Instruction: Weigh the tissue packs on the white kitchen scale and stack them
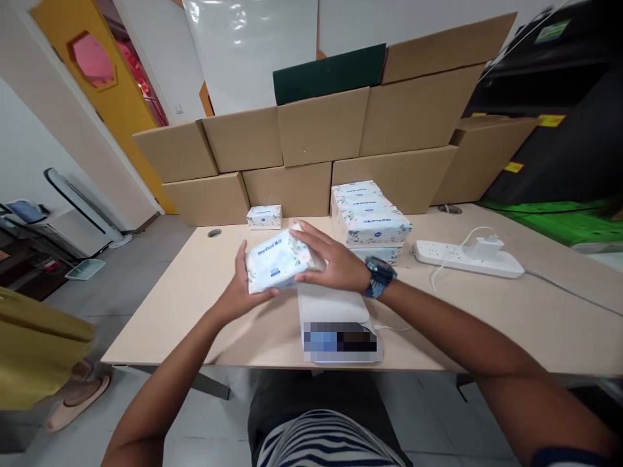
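Observation:
Between both hands, above the table, is a white tissue pack [275,259] with blue lettering and a floral print. My left hand [241,282] grips its left end, thumb up along the side and fingers underneath. My right hand [331,256] clasps the right end, with fingers over the top corner and thumb at the lower edge. One similar tissue pack [265,217] sits behind it on the table. To the right, a stack of tissue packs [372,217] stands near the boxes. Below my right hand lies a white device [335,308] with a pixelated front part.
A wall of cardboard boxes [287,188] lines the back of the wooden table [175,311]. A white power strip [467,259] with a plugged-in adapter and cables lies at right. At the left edge stands another person in a yellow garment [39,350].

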{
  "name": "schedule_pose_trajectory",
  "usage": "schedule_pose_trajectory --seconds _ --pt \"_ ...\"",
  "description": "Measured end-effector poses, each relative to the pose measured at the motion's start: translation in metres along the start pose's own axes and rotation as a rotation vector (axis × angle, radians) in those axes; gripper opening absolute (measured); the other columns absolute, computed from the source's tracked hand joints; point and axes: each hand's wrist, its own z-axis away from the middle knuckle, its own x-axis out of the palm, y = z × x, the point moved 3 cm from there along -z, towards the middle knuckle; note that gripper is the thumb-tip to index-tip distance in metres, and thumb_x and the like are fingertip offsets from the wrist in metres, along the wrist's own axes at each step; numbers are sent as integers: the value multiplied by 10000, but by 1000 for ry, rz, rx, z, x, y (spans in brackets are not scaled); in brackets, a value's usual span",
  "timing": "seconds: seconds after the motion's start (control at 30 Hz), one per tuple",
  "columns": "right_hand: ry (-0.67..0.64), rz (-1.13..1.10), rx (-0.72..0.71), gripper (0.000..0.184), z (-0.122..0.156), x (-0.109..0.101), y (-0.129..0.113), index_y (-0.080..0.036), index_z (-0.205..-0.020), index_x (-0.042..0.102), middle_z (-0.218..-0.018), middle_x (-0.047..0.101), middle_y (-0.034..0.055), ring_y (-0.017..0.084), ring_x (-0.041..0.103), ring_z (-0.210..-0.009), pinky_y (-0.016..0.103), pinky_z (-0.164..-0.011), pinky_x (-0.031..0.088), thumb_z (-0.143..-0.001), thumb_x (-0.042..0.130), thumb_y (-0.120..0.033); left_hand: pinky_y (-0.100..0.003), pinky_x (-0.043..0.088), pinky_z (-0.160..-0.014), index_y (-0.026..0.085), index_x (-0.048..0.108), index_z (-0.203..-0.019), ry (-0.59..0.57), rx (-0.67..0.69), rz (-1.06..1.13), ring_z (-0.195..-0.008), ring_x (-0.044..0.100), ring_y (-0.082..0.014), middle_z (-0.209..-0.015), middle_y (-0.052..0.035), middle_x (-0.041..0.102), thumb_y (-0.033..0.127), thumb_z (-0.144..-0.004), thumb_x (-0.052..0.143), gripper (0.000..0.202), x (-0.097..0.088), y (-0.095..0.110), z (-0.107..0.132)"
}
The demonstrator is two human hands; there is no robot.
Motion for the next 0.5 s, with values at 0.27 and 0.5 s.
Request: schedule_pose_trajectory --seconds 0.27,0.5 --pt "310 -68 197 1025 -153 38 57 -113 -1657 408 -1770 380 154 324 330 -1668 516 -1388 262 -934 594 -814 -538 506 -1222 237 -24 -1750 371 -1 224 -1509 561 -400 -1701 -232 446 484 -641 1013 1539 -86 -16 -130" --pt "478 -107 332 800 -194 73 132 -186 -1555 511 -1709 506 69 235 450 -1599 425 -1364 336 -957 669 -694 -446 485 -1258 230 312 -1678 468 116 332 -1523 560 -309 -1708 -166 486 264 -762 923 1102 -91 -67 -220"
